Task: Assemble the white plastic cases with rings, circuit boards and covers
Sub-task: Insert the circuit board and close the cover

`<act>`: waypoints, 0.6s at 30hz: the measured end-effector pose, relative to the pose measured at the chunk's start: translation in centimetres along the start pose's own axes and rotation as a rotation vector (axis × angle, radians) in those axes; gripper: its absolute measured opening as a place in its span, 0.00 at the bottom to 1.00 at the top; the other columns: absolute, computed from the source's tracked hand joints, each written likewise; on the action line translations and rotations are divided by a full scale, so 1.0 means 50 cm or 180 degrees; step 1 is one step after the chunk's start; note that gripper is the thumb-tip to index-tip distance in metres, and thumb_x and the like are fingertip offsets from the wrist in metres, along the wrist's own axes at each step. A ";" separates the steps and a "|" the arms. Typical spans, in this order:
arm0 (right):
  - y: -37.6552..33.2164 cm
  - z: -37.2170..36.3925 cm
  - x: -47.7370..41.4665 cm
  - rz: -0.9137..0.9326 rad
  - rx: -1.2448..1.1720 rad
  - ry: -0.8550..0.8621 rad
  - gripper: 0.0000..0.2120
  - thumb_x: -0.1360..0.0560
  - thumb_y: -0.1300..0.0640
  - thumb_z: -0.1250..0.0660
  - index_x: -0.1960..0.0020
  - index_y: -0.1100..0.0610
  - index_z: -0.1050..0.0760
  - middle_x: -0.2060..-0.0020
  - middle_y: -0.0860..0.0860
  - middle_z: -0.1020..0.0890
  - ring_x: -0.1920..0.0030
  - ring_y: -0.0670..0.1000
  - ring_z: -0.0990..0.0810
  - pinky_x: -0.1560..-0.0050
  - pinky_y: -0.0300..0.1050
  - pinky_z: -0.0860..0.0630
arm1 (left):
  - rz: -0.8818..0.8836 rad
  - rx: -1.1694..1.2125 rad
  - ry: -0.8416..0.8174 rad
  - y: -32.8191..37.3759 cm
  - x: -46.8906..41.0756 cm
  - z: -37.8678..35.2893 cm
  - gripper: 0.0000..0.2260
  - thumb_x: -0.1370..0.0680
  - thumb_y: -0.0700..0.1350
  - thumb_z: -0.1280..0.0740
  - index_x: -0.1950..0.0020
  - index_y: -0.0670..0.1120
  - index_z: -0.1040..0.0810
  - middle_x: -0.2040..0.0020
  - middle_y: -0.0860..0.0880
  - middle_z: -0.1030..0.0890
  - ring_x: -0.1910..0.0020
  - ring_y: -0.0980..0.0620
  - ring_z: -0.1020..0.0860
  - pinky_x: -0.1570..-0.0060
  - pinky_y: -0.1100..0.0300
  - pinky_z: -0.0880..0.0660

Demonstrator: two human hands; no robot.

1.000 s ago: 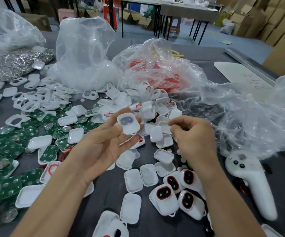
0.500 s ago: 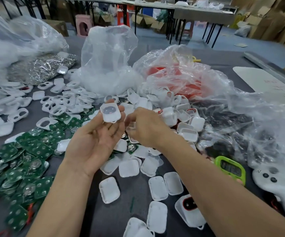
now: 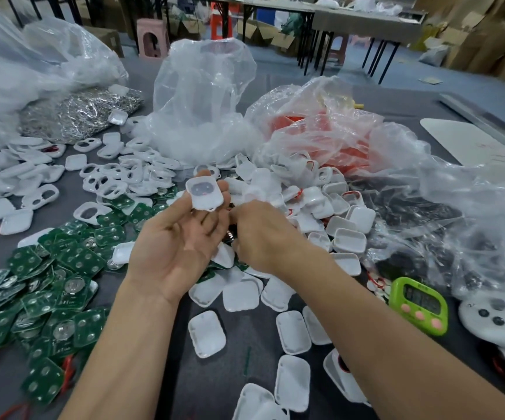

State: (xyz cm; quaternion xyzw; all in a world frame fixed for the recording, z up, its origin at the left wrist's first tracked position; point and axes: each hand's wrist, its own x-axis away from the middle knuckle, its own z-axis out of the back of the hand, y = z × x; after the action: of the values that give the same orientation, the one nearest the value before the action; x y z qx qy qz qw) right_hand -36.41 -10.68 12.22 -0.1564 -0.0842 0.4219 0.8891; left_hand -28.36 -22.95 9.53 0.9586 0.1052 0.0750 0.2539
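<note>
Right hand [image 3: 263, 231] has swung in from the pile on the right and now sits just beside the left hand [image 3: 181, 237], centre of frame. The left one hasn't budged with its case.

Biggest first: the grey table [image 3: 251, 334] is buried in parts, with clear plastic bags [image 3: 202, 95] across the top, green circuit boards [image 3: 63, 286] heaped lower left and holed covers [image 3: 105, 189] upper left.

The left hand is palm up, thumb pinning the white case [image 3: 204, 192] against its fingertips, and a dark oval shows on the case. The right hand is knuckles-up with its fingers curled down into the pile. Can't tell if it's got anything, since that part is hidden.

My guess is it's fishing for a board. Tip: keep the case level, lift just one board by its edges since they overlap, and line it up before pressing.
</note>
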 end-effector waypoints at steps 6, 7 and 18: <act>0.020 -0.013 0.003 -0.0047 -0.0093 0.0254 0.11 0.24 0.59 0.32 0.45 0.48 0.15 0.63 0.49 0.23 0.56 0.54 0.24 0.59 0.42 0.34 | -0.0017 -0.0023 -0.0001 0.007 0.006 -0.002 0.16 0.19 0.43 0.39 0.34 0.44 0.20 0.41 0.43 0.15 0.47 0.49 0.16 0.48 0.57 0.18; 0.022 -0.018 0.012 -0.0067 -0.0245 0.0441 0.11 0.23 0.58 0.32 0.45 0.48 0.14 0.59 0.49 0.21 0.53 0.53 0.24 0.57 0.44 0.32 | -0.0029 -0.0016 -0.0004 0.007 0.006 -0.001 0.16 0.20 0.44 0.39 0.33 0.45 0.21 0.41 0.43 0.15 0.47 0.49 0.16 0.48 0.58 0.18; 0.119 0.042 0.163 -0.0993 -0.4315 0.1501 0.06 0.24 0.58 0.27 0.58 0.54 0.12 0.64 0.54 0.14 0.64 0.50 0.20 0.61 0.41 0.22 | 0.0371 -0.0344 -0.0178 -0.030 0.002 -0.003 0.18 0.23 0.42 0.32 0.33 0.41 0.18 0.36 0.39 0.18 0.42 0.45 0.16 0.48 0.56 0.18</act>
State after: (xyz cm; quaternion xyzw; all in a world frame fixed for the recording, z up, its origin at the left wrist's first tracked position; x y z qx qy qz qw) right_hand -36.16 -0.37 12.27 -0.7448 -0.1544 0.1008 0.6413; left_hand -28.54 -21.59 8.94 0.9497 0.0379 0.0684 0.3033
